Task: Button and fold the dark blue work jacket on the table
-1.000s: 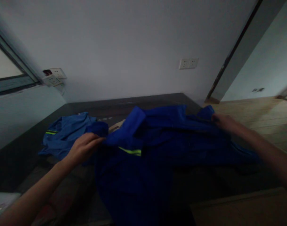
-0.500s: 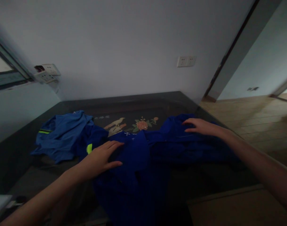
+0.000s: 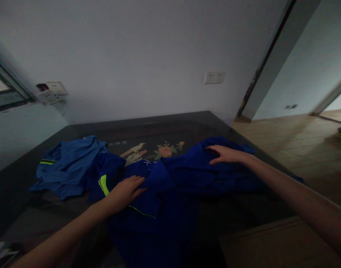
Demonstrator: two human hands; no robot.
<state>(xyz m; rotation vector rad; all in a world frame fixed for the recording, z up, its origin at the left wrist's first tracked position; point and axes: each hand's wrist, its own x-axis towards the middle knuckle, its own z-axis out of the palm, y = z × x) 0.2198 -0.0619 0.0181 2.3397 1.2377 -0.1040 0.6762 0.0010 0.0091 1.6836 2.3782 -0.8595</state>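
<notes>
A dark blue jacket (image 3: 170, 208) with lime reflective strips lies spread and rumpled across the dark table, its lower part falling toward me. My left hand (image 3: 128, 191) rests on its left part beside a lime strip (image 3: 103, 185), fingers stretched and thumb apart. My right hand (image 3: 224, 154) touches the bunched fabric on the right, with a gap between thumb and fingers. White lettering shows on the jacket between my hands. Left of the jacket, and touching it, lies a lighter blue garment (image 3: 72, 167) with a lime stripe.
The dark table (image 3: 148, 126) carries a printed flower (image 3: 165, 151) and bird design. A wall stands behind it, with a double socket (image 3: 214, 77) and a socket cluster (image 3: 53, 92) on the left. Wooden floor (image 3: 273, 143) lies to the right. A brown board (image 3: 271, 242) is at the lower right.
The jacket's middle folds have shifted; its left lime strip shows more, and a thin lime line has appeared below my left hand. My right hand has moved slightly left. The view has shifted slightly.
</notes>
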